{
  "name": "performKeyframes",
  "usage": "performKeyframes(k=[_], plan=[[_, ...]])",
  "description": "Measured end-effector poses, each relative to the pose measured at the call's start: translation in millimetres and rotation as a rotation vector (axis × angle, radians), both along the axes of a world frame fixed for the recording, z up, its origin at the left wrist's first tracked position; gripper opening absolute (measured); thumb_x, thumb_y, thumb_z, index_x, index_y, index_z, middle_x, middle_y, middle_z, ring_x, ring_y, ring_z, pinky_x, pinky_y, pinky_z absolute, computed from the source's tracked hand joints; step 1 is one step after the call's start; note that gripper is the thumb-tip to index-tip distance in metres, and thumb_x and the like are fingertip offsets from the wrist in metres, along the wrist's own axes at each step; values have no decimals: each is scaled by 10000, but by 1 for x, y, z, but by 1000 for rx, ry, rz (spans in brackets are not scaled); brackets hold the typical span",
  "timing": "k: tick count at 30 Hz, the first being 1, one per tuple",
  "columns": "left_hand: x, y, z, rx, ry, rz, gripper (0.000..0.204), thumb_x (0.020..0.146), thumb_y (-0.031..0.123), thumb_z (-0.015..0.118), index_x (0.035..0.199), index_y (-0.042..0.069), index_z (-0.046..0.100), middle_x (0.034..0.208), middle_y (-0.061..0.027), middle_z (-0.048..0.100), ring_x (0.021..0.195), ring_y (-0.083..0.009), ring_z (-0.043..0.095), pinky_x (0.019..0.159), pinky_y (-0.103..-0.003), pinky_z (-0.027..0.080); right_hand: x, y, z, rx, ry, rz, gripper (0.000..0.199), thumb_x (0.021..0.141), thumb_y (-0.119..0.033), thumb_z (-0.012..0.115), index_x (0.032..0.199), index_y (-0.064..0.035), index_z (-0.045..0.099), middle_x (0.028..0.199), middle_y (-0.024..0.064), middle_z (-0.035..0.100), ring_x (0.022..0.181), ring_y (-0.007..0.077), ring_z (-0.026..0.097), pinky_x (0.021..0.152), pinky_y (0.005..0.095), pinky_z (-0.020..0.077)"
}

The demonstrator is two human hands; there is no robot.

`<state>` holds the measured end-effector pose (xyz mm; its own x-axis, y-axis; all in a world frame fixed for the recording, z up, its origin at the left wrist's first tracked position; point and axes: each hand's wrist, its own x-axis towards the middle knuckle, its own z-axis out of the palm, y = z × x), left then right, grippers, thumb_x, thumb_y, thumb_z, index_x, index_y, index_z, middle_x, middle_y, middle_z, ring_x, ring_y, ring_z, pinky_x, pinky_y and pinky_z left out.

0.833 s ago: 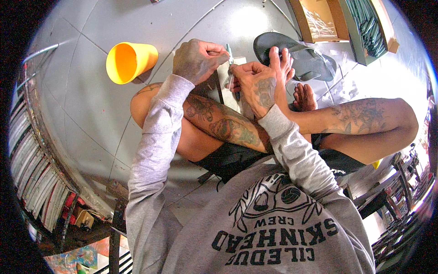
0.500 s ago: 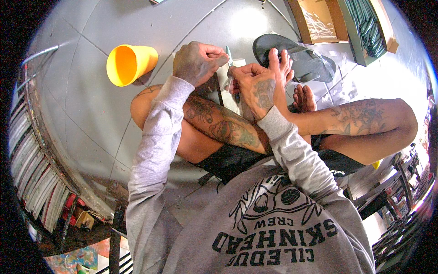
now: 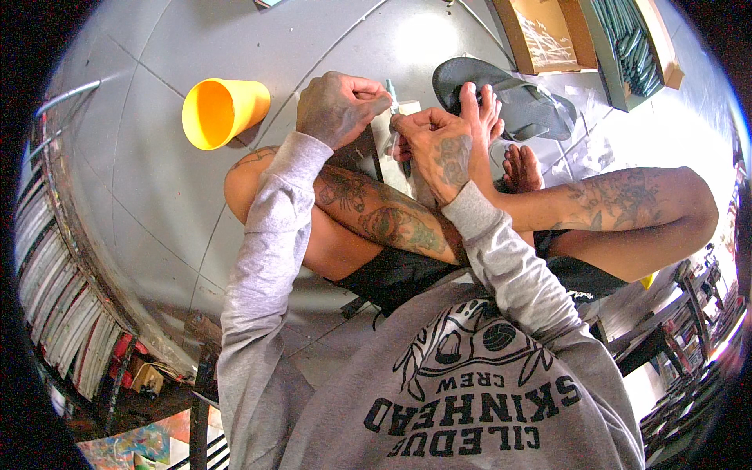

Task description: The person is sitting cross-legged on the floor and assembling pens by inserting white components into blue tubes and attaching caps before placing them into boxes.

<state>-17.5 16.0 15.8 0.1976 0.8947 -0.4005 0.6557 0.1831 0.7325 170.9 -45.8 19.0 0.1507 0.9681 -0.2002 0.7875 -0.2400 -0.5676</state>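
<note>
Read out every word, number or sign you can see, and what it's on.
Gray sweatshirt: large black lettering, upside down in view; I won't repeat its wording.
Black shorts: small white lettering, too small to read.
Handheld pen-like piece: any marking too small to read.
Yellow cup: no lettering visible.

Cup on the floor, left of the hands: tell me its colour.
The cup is yellow, looking more orange inside; it shows best in the head view.

one fisheye view looks down from the head, near above the left hand (image 3: 335,108), right hand (image 3: 441,147) and floor (image 3: 160,180).
</note>
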Motion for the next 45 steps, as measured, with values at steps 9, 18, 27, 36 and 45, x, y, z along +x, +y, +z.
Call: performKeyframes(k=[9, 18, 27, 36, 45], plan=[[1, 1, 1, -46, -3, -8, 327, 783, 454, 704, 906, 167, 799, 699, -41, 736, 622, -176, 701, 644, -331, 557, 5, -6, -24, 138, -64, -29, 704, 800, -434, 741, 1241, 95, 596, 887, 4, 759, 1416, 305, 283, 1199, 466, -22], [1, 3, 8, -60, 18, -12, 348, 778, 464, 711, 928, 162, 798, 803, -72, 760, 717, -212, 734, 695, -338, 561, 7, -3, -23, 187, -110, 26, 669, 792, -464, 741, 1188, 66, 642, 998, 27, 757, 1436, 396, 222, 1209, 494, -10], [1, 2, 0, -69, -24, 18, 355, 767, 465, 722, 925, 157, 802, 800, -62, 763, 718, -198, 731, 705, -337, 562, 15, -4, -38, 223, -224, 68, 604, 780, -504, 719, 1086, 17, 711, 1013, 37, 749, 1425, 404, 223, 1209, 495, -4], [-1, 2, -9, -109, -1, 29, 363, 759, 488, 729, 941, 184, 806, 790, -46, 763, 713, -186, 722, 707, -325, 554, 14, -3, -39, 149, -203, 49, 496, 747, -553, 718, 972, -117, 785, 1409, 156, 536, 1417, 442, 217, 1202, 527, 75], [0, -5, 2, -149, -89, 54, 453, 731, 527, 804, 958, 136, 774, 843, 7, 748, 800, -129, 697, 765, -291, 537, 4, 3, -13, 97, -239, -62, 557, 670, -640, 772, 950, -159, 797, 1509, 236, 368, 1451, 435, 212, 1194, 553, 129]])
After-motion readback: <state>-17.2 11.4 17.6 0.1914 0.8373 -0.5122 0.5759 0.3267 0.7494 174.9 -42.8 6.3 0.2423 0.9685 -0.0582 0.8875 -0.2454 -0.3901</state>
